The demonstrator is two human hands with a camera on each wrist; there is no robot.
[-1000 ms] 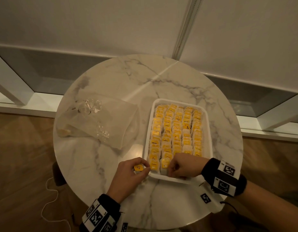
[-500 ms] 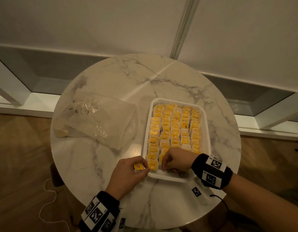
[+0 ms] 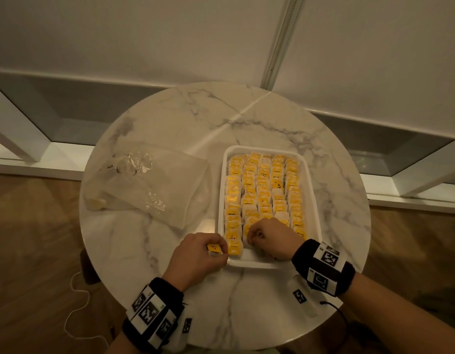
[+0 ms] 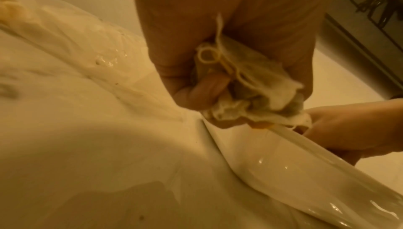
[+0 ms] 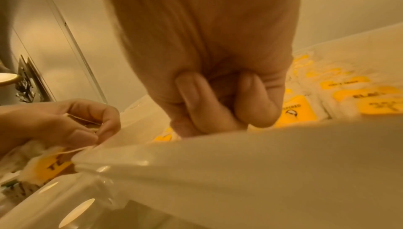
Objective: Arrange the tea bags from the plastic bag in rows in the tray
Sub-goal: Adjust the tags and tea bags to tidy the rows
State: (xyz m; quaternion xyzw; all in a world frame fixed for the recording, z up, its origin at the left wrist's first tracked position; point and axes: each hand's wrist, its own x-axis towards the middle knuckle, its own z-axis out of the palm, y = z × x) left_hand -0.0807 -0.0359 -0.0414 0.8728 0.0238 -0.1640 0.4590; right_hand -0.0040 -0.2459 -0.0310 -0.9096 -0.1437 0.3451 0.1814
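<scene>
A white tray [image 3: 222, 200] on the round marble table holds several rows of tea bags [image 3: 266, 190] with yellow tags. My left hand [image 3: 199, 256] hovers just left of the tray's near-left corner and grips a bunch of tea bags [image 4: 250, 91], one yellow tag [image 3: 213, 247] showing. My right hand [image 3: 268, 237] is inside the tray at the near end of the middle rows, fingers [image 5: 196, 105] curled, its fingertips down among the bags and hidden by the tray rim [image 5: 240, 155]. The clear plastic bag [image 3: 147, 190] lies flat on the left, a few bags left in its corner.
The table's far half is bare marble [image 3: 221, 118]. A wall and a low window sill [image 3: 68, 159] stand behind it. Wooden floor surrounds the table, and a thin white cord [image 3: 75, 302] lies on it at the lower left.
My right hand has shifted a little further into the tray from its near rim. My left hand stays beside the corner with the tea bags in it.
</scene>
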